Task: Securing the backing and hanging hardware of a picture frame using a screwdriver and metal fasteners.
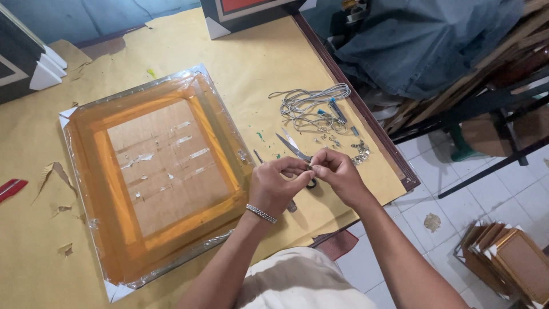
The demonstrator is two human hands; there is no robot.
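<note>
Fingers of left hand [274,186] and right hand [337,171] pinch something tiny, perhaps metal, above scissors [294,150].

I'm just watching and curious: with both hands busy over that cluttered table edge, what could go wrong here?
The left hand and right hand pinch something tiny between the fingertips; if it slips, it may be lost on the table or tiled floor. The scissors lie right under the hands, blades open, so a fingertip could catch them. The coiled grey cord nearby might snag a wrist.
</note>
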